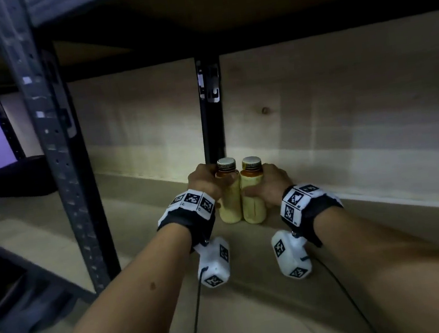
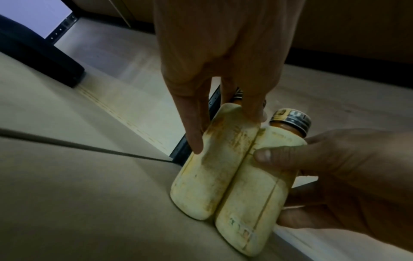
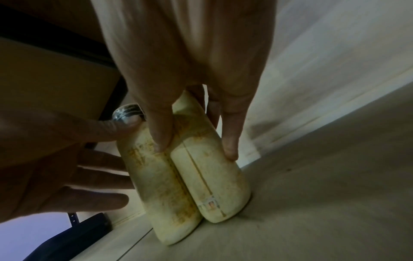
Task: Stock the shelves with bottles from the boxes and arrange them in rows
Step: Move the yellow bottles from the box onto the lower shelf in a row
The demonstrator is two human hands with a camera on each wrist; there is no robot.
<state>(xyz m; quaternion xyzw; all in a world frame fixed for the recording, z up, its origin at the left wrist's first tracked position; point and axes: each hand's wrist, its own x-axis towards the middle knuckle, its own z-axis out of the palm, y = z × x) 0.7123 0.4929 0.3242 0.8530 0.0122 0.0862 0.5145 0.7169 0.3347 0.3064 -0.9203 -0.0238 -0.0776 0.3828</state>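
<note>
Two pale yellow bottles with amber necks and dark caps stand upright and touching on the wooden shelf board (image 1: 150, 216), near its back. My left hand (image 1: 203, 181) grips the left bottle (image 1: 230, 203) by its upper body. In the left wrist view a finger lies on that bottle's (image 2: 212, 173) left side and the thumb near its shoulder. My right hand (image 1: 272, 181) grips the right bottle (image 1: 253, 203). In the right wrist view the thumb and a finger (image 3: 230, 144) clamp this bottle (image 3: 212, 180) from both sides. Both bottle bases appear to rest on the board.
A black rear post (image 1: 211, 112) rises just behind the bottles, against the wooden back panel (image 1: 344, 109). A perforated front upright (image 1: 57, 158) stands at the left. The upper shelf (image 1: 249, 10) hangs low overhead. A dark bulky object (image 1: 18, 177) lies far left.
</note>
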